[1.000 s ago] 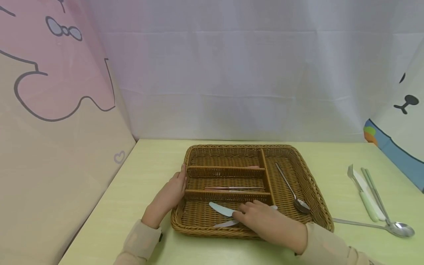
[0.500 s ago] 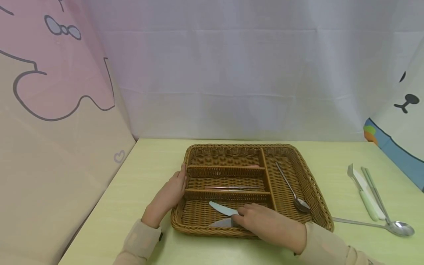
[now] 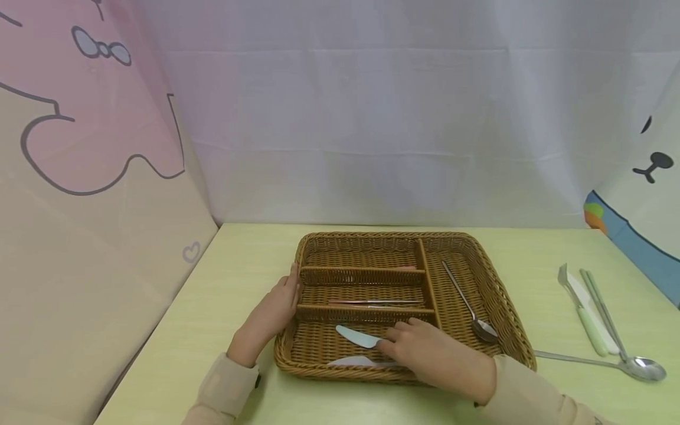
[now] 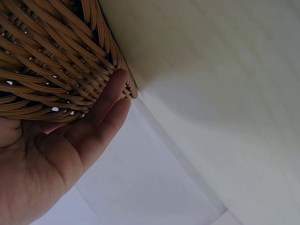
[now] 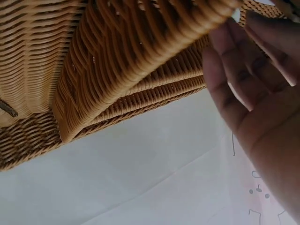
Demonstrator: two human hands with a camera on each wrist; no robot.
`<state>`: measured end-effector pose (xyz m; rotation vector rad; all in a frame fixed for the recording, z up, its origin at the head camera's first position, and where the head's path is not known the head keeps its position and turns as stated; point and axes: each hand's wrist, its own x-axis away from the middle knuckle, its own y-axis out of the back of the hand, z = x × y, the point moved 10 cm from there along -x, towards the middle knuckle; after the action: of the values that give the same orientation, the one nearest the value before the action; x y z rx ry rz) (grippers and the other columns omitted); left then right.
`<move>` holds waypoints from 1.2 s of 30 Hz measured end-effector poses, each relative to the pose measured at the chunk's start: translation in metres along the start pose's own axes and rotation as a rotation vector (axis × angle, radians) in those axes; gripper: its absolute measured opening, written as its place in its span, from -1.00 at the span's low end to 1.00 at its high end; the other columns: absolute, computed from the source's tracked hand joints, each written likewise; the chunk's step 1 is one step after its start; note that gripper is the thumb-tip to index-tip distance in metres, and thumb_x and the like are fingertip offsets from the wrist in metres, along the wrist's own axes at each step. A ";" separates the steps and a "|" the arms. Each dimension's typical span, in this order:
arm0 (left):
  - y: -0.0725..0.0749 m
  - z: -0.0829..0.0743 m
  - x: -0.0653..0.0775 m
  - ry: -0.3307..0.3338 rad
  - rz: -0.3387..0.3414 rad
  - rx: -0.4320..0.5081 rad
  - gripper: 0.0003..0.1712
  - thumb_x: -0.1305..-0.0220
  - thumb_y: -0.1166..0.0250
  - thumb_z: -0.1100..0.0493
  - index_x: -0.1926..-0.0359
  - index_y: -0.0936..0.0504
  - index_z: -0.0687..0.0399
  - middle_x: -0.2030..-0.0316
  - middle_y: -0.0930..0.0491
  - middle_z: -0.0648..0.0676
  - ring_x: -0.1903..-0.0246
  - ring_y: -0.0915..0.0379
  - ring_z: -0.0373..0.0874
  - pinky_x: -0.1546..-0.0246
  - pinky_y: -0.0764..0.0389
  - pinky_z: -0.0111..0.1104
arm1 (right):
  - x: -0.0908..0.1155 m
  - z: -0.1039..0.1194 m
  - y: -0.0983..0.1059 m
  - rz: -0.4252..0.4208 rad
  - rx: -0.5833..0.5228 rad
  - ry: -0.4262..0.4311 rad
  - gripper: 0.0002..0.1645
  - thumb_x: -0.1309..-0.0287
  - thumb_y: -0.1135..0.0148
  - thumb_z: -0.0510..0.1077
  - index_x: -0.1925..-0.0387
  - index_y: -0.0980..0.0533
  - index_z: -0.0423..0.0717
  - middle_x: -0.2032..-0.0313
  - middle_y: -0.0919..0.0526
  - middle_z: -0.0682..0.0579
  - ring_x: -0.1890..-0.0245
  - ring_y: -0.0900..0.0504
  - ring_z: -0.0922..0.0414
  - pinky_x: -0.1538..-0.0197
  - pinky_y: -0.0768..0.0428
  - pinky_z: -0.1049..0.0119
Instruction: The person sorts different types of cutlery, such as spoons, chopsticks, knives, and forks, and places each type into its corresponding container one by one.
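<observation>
In the head view, a brown wicker basket (image 3: 467, 236) with compartments stands on the table. My left hand (image 3: 273, 310) rests along its outer left wall, fingers extended; in the left wrist view the fingers (image 4: 105, 126) touch the weave. My right hand (image 3: 425, 354) reaches over the front rim into the front left compartment. Its thumb and fingers pinch a light-blue knife (image 3: 355, 336), whose blade points left; the handle is hidden under the hand. A second pale knife (image 3: 350, 360) lies along the front wall, its right part covered. In the right wrist view the fingers (image 5: 234, 75) are bent near the rim.
Reddish chopsticks (image 3: 372, 301) lie in the middle compartment and a dark spoon (image 3: 483, 330) in the right one. To the basket's right lie a fork (image 3: 571, 286), a green-handled knife (image 3: 595, 324), green chopsticks (image 3: 600, 301) and a large spoon (image 3: 643, 369).
The second knife has shifted from a slant to lying along the front wall. My right hand has moved slightly away from the front rim, up to the light-blue knife. The left hand has stayed.
</observation>
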<state>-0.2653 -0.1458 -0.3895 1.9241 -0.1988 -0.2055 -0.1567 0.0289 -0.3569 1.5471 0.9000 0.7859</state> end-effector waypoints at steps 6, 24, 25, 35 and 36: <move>0.000 -0.001 0.001 -0.003 -0.003 -0.005 -0.39 -0.44 0.19 0.20 -0.37 0.12 0.42 -0.03 -0.41 0.41 0.25 -0.53 0.08 0.29 -0.58 -0.19 | 0.005 -0.010 0.007 0.008 0.053 -0.024 -0.59 0.12 -0.38 -0.25 0.15 -0.52 0.03 0.29 -0.60 0.16 0.29 -0.56 0.21 0.28 -0.54 0.37; 0.002 -0.002 0.000 -0.014 -0.020 -0.018 -0.39 -0.44 0.18 0.20 -0.37 0.12 0.42 -0.03 -0.41 0.41 0.31 -0.53 0.03 0.35 -0.57 -0.23 | 0.066 -0.076 0.042 -0.199 0.011 -0.292 -0.59 0.20 -0.39 -0.32 0.19 -0.55 -0.11 0.39 -0.60 0.07 0.41 -0.58 0.14 0.37 -0.58 0.30; 0.001 -0.002 0.000 -0.013 -0.018 -0.018 -0.39 -0.44 0.19 0.20 -0.37 0.13 0.42 -0.03 -0.41 0.41 0.32 -0.53 0.03 0.36 -0.56 -0.23 | 0.071 -0.081 0.042 -0.208 0.010 -0.304 -0.59 0.21 -0.40 -0.30 0.19 -0.54 -0.11 0.40 -0.59 0.08 0.43 -0.57 0.16 0.40 -0.56 0.31; -0.001 -0.001 -0.001 -0.007 0.002 0.001 -0.38 -0.44 0.19 0.19 -0.37 0.14 0.41 -0.05 -0.39 0.41 0.43 -0.48 -0.09 0.45 -0.50 -0.31 | 0.119 -0.123 0.025 -0.259 -0.039 -0.440 -0.54 0.30 -0.44 -0.32 0.20 -0.57 -0.12 0.38 -0.59 0.08 0.62 -0.44 0.28 0.58 -0.38 0.43; -0.001 -0.001 -0.001 -0.008 0.003 0.004 -0.38 -0.44 0.19 0.19 -0.37 0.14 0.41 -0.04 -0.39 0.41 0.45 -0.47 -0.10 0.46 -0.50 -0.31 | 0.124 -0.127 0.022 -0.245 -0.049 -0.460 -0.54 0.30 -0.43 -0.33 0.19 -0.57 -0.13 0.38 -0.60 0.06 0.61 -0.46 0.25 0.59 -0.38 0.42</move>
<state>-0.2657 -0.1446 -0.3904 1.9274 -0.2072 -0.2108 -0.2035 0.1964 -0.3147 1.4572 0.7019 0.2558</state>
